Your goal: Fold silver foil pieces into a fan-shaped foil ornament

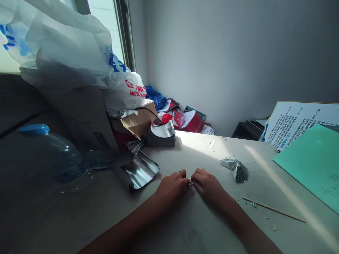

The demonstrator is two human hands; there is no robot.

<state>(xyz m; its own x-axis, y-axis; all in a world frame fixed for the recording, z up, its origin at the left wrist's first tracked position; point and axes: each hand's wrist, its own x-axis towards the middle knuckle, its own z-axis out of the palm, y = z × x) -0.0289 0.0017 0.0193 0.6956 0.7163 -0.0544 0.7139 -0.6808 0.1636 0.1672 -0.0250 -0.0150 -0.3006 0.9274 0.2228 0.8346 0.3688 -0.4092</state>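
Note:
My left hand (173, 186) and my right hand (208, 185) rest close together at the middle of the table, fingers bent and pinched. Between the fingertips shows a tiny light, shiny piece (191, 183), mostly hidden, whose kind I cannot make out. A ring is on a finger of my left hand. To the left of that hand lies a curved shiny metal sheet (143, 171). Beyond my right hand a bundle of thin metal strips (235, 167), gathered at its middle, fans out on the tabletop.
Stacked curved metal sheets (161, 137) and another strip bundle (134, 146) sit behind. A large plastic bottle (60, 158) stands left, below plastic bags (71, 46). At right lie a thin wooden stick (275, 210), a rubber band (270, 223) and a green folder (312, 165).

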